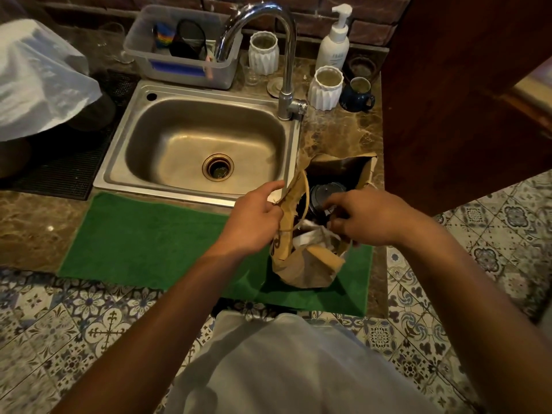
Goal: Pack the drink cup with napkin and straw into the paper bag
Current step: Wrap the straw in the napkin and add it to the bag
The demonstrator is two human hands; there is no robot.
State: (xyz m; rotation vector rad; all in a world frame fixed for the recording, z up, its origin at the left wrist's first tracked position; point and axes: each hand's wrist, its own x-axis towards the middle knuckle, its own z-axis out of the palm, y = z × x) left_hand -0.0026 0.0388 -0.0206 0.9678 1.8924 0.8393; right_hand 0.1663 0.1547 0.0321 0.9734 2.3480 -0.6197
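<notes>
- Nearest to us, both our bare forearms reached out over a patterned blue-and-white tiled surface [74, 324] toward the counter edge.
- Our left hand [254, 219] pinched the left wall of the crumpled brown paper bag [307, 267] near its twine handle, thumb and fingers closed on the paper and pulling the mouth wide.
- Our right hand [367, 216] hovered at the bag's opening with fingers curled; we could not tell whether they held anything, since the fingertips were hidden against the contents.
- The bag stood on a green fabric mat [149, 240], just beside the stainless steel sink [191, 144].
- Inside it sat the dark-lidded drink cup [324, 194], upright as far as we could see, with crumpled white napkin paper [307, 237] tucked in front; no straw was clear to us.
- We judged the bag soft, light and easily torn, so the upper rim or handles seemed the place to hold; the cup likely carried liquid weight and wanted support from below, kept level.
- Farther back stood a curved chrome tap [286, 55], two white ribbed ceramic pots [325, 88], a white pump bottle [334, 43] and a clear plastic tub [182, 49].
</notes>
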